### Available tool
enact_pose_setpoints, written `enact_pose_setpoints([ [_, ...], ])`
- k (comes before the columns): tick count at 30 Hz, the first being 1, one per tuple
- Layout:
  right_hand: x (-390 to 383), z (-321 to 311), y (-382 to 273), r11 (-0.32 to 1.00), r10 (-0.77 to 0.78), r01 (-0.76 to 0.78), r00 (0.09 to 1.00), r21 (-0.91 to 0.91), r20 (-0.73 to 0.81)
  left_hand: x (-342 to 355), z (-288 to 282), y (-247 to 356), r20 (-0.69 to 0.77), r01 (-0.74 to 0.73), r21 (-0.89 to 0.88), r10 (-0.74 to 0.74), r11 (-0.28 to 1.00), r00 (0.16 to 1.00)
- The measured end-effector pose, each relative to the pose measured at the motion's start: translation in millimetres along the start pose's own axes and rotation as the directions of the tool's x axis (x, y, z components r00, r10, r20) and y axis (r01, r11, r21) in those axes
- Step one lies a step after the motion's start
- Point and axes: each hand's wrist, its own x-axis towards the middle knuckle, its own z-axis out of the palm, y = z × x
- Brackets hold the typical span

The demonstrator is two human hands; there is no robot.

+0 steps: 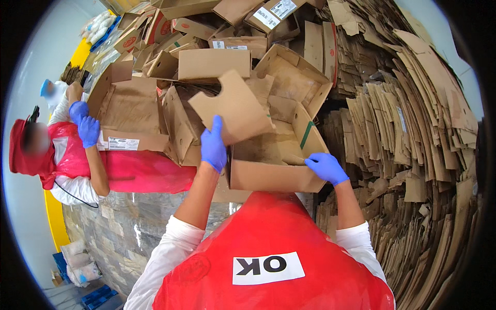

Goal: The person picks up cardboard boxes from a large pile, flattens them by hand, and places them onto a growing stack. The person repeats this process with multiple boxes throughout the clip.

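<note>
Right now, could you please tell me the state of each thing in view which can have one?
Left hand: gloved, gripping the notched flap
Notched flap: raised, tilted; whether attached, cannot tell
Right hand: gloved, at the near box's right side
Near box: open, stained inside
Co-worker's box: open, stained inside
Box pile: heaped untidily
Cardboard stacks: flattened, ragged-edged

White sacks (81, 264) lower left | blue pallet (98, 296) near them | yellow strip (56, 219) beside pale wall (32, 88)

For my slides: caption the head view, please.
At an open cardboard box, the left hand holds a notched cardboard panel while the right hand is at the box's right side.
</note>
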Motion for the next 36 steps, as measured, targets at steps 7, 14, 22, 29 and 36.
enact_pose_setpoints([
  [7, -14.8, 31.0, 20.4, 0.945, 0.159, 0.019, 0.847, 0.328, -0.507, -0.4, -36.6, 29.0, -0.051, -0.128, -0.178, 0.120, 0.976, 0.991],
  [14, -31.9, 30.3, 14.6, 0.826, 0.267, 0.137, 0.759, 0.547, -0.594, -28.8, -30.1, 54.6, 0.085, -0.084, 0.341, 0.058, 0.936, 0.995],
  [22, -24.0, 39.7, -26.4, 0.911, 0.057, 0.182, 0.833, 0.370, -0.550, -55.0, -62.8, 23.0, 0.256, -0.222, 0.935, -0.094, 0.275, 0.962],
  [29, -13.0, 67.8, -35.5, 0.943, -0.105, 0.240, 0.872, 0.230, -0.479, -38.2, -89.6, 27.6, 0.112, -0.076, 0.991, -0.357, 0.113, 0.927],
  [36, -8.6, 51.7, -47.9, 0.947, -0.176, 0.244, 0.937, 0.207, -0.300, 15.8, -119.1, -1.3, 0.196, -0.274, 0.962, -0.650, -0.019, 0.734],
])
